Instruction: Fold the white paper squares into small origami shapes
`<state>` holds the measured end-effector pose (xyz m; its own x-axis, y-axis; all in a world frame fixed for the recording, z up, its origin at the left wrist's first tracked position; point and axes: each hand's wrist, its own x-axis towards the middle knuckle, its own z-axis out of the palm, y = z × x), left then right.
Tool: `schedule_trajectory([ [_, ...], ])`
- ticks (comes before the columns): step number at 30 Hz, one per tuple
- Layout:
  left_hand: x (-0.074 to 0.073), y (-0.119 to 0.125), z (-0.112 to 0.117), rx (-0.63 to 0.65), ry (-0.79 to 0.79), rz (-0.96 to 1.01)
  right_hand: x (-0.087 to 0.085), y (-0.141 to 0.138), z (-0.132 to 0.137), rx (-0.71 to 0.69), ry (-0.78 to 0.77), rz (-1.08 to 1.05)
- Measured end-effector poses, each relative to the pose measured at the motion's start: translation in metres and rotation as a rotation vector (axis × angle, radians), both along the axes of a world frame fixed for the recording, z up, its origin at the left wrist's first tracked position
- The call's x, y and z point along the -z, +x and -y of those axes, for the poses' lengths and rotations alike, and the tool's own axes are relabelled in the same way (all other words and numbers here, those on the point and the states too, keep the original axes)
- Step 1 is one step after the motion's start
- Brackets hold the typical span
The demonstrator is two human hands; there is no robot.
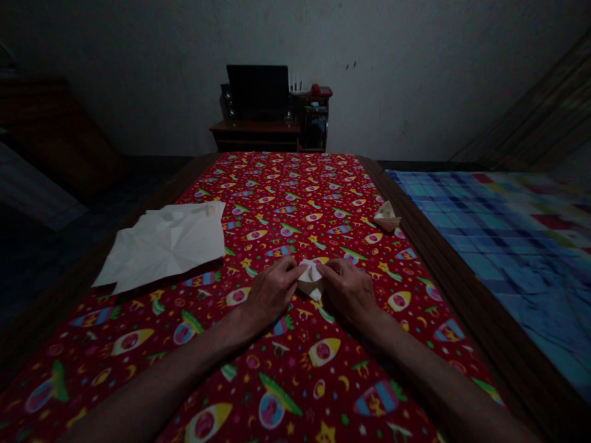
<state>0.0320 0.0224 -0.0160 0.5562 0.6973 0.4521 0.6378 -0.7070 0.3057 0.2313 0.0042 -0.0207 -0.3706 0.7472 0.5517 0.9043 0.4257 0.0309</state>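
1. The left hand (272, 289) and the right hand (349, 289) are both curled. Their fingertips pinch the small white paper (310, 278), one hand on each side. The paper lies on the red cloth (295, 381), about halfway between the left and right edges of the tabletop.
2. I think the paper could rip or get a crooked crease if one hand pulls harder than the other (it looks thin and is folded up small).
3. The cloth could bunch up under the wrists, and then the paper would slide.
4. The room is dark, so lining up the paper's edges looks hard.
5. The creased white sheets (166, 246) lie right at the left edge. A bump from an elbow could push them off.
6. The only cup-like thing is the paper boat (386, 216) by the right edge. I cannot tell if anything is inside it.
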Motion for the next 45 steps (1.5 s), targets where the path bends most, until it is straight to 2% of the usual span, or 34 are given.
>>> schedule_trajectory([
  [7,-0.001,-0.002,0.002,0.140,0.201,0.029,0.004,0.001,0.002,-0.053,-0.040,-0.053],
  [14,0.003,-0.005,0.001,0.157,0.181,-0.020,0.002,0.002,0.003,-0.081,-0.058,-0.059],
  [19,0.001,-0.006,0.001,0.123,0.124,-0.168,-0.001,0.003,0.006,-0.197,0.014,-0.035],
  [24,0.000,-0.006,-0.002,0.151,0.098,-0.226,0.003,0.009,0.003,-0.256,-0.047,-0.046],
  [28,0.001,-0.006,-0.001,0.160,0.137,-0.275,0.008,0.016,-0.001,-0.280,-0.066,-0.016],
  [33,-0.001,-0.007,0.003,0.060,0.211,-0.270,0.005,0.023,-0.001,-0.276,-0.004,0.021],
  [37,-0.002,-0.008,0.005,0.148,0.277,-0.302,0.001,0.027,0.002,-0.306,-0.036,0.071],
  [45,-0.005,-0.005,0.001,0.199,0.087,-0.311,0.002,0.029,0.003,-0.363,-0.105,0.069],
])
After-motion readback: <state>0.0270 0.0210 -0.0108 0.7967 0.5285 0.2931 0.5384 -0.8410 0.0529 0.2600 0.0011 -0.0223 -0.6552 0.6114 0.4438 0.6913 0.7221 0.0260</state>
